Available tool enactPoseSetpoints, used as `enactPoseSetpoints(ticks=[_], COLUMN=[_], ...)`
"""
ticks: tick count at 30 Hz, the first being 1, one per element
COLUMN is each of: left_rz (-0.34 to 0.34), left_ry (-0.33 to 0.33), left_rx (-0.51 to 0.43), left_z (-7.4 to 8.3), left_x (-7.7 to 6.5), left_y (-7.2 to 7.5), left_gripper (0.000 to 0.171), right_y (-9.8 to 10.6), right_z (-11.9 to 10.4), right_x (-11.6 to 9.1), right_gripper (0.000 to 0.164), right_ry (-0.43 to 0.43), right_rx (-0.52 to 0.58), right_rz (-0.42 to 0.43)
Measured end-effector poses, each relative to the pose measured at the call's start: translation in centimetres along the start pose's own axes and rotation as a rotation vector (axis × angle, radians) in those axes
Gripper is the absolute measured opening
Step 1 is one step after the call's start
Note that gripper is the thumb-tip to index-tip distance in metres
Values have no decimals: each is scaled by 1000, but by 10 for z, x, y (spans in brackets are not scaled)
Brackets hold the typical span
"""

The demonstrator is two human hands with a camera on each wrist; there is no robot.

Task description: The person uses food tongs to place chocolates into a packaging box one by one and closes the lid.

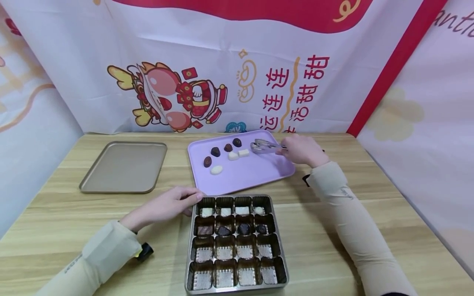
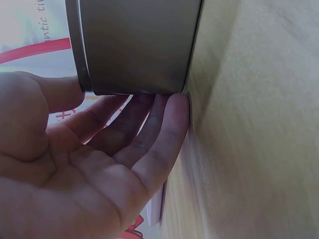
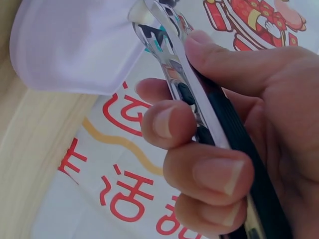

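Observation:
My right hand (image 1: pixel 301 150) grips metal tongs (image 1: pixel 264 146) with dark handles, fingers wrapped round them in the right wrist view. The tong heads are over the lilac tray (image 1: pixel 259 176), just right of a white chocolate (image 1: pixel 243 153). Several dark chocolates (image 1: pixel 215 151) and another white chocolate (image 1: pixel 216 169) lie on that tray's left half. With thumb at the rim and fingers extended along the wall, my left hand (image 1: pixel 174 205) touches the far left corner of a metal tin (image 2: pixel 139 45). White chocolates fill its back row, dark ones the second; ribbed bottoms show in the front rows.
A bare gold-brown tray (image 1: pixel 124 166) lies at the back left of the wooden table (image 1: pixel 333 250). Behind the table hangs a printed cloth (image 1: pixel 207 41). The lilac tray's near edge comes close to the tin's back rim.

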State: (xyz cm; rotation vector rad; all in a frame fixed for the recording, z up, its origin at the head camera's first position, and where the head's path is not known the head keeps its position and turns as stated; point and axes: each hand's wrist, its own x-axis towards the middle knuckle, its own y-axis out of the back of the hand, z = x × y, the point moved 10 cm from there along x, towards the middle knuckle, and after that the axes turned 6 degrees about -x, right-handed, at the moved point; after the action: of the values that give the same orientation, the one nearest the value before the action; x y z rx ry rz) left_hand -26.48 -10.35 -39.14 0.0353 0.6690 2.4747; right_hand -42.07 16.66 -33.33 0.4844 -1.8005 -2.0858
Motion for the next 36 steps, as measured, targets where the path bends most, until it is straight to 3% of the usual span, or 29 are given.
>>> enactPoseSetpoints(ticks=[10,19,36], left_rz=[4,-1,-15], left_ry=[14,2,0], left_rx=[-22,-25,-62], left_z=[-1,0,2], left_x=[0,0,-1], left_y=[0,0,-2], left_gripper=[36,34,34], right_y=[13,27,66], right_z=[5,-5,-55], right_x=[-7,-16,-47], right_gripper=[32,27,27], right_ry=[6,40,204], right_rx=[-8,-20,-4], right_rz=[4,31,163])
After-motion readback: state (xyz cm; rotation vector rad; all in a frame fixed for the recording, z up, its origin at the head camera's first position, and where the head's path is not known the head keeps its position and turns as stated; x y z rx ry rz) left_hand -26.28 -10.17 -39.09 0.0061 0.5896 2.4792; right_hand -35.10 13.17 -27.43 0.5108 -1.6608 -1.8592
